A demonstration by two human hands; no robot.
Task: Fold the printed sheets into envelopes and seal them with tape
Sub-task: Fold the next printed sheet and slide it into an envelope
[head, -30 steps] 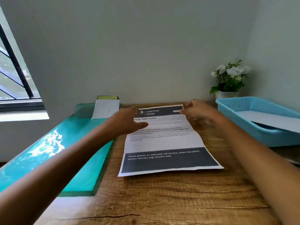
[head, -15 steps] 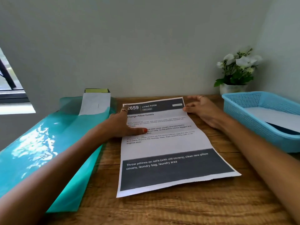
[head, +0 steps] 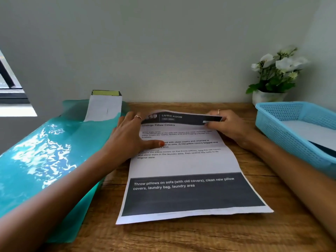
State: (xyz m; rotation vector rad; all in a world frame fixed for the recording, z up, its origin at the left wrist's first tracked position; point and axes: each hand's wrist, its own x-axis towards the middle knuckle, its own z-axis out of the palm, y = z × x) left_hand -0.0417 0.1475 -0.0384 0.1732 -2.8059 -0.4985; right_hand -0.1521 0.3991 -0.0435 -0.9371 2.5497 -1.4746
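A printed sheet (head: 185, 164) with dark bands at top and bottom lies lengthwise on the wooden table (head: 200, 235). Its far edge is lifted off the wood and curls toward me. My left hand (head: 129, 137) lies on the sheet's far left part, thumb stretched flat across the text, fingers at the raised corner. My right hand (head: 227, 125) pinches the far right corner of the sheet. No tape is visible.
A teal plastic folder (head: 45, 160) covers the table's left side, with a white paper (head: 104, 108) and a yellow-edged box (head: 106, 92) at its far end. A blue mesh basket (head: 283, 128) holding white paper stands right. A white flower pot (head: 267, 97) sits by the wall.
The sheet's far edge, flat half a second ago, has risen and bends toward me. My right hand went from lying beside the corner to pinching it. The view tilted down and closer.
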